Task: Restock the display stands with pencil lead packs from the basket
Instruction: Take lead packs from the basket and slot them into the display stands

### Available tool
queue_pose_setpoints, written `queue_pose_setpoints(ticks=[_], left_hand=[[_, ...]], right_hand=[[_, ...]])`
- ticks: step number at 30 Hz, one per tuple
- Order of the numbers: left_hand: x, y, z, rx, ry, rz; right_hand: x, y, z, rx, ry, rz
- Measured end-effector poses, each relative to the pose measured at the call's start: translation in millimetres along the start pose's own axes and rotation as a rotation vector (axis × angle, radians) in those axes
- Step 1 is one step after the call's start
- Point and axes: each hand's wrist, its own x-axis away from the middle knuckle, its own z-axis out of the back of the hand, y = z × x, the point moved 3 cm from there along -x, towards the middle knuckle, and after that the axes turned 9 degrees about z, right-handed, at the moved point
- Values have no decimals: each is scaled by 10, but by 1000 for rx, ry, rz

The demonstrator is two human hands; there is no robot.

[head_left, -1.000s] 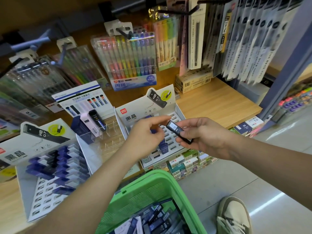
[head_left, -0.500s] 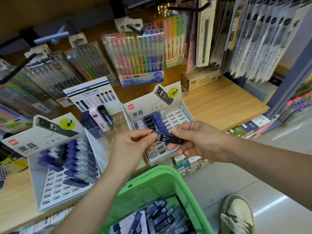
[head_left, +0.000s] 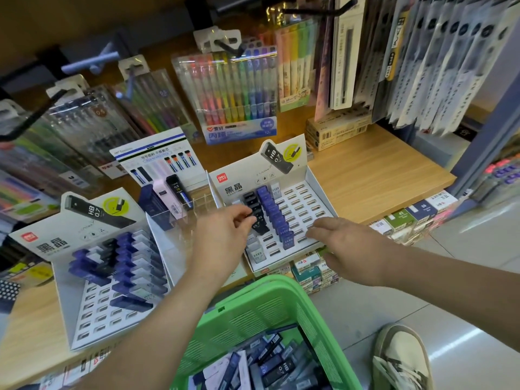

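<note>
Wooden shelf [head_left: 380, 175] boards under hanging pen packets carry two white display stands along the front edge, a left stand [head_left: 92, 313] and a right stand [head_left: 309, 198]. Over the right stand, the left hand [head_left: 222, 240] pinches a black pencil lead pack [head_left: 260, 225] marked HB 0.7, beside a row of blue packs [head_left: 274, 215]. The right hand [head_left: 346, 246] hovers with fingers relaxed, holding nothing, above that stand's front right corner. Below the shelf edge, a green basket [head_left: 253, 308] holds more loose packs [head_left: 275, 364].

You face a wooden shelf [head_left: 380, 175] under hooks of pen packs [head_left: 233, 88]; the glossy grey floor [head_left: 464, 291] on your right reflects light
</note>
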Motion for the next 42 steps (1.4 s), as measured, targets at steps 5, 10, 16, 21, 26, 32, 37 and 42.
queue_pose_setpoints(ticks=[5,10,16,21,26,32,37,42], left_hand=[[-24,6,-79,-54,-12,-53],[-109,93,-112,-258,-65,-228],[-154,101,-207,-321,-119,-112],[33,180,62,-214,-8,-160],[569,-112,490,-70,32,-41],[1171,-882,464,-92,-117,183],[1609,-1612,112,-360,-428,305],[2021,-2172,-249,-406,-673,434]], right_hand=[[-6,4,-14,143,-35,50],[-36,21,-23,209,-46,82],[-42,1,-44,154,-62,74],[-2,-27,188,150,-36,7],[109,-256,478,140,-125,19],[97,-919,372,8,-196,140],[35,-1213,-383,-85,-400,120],[-46,-1167,-1432,-158,-493,-43]])
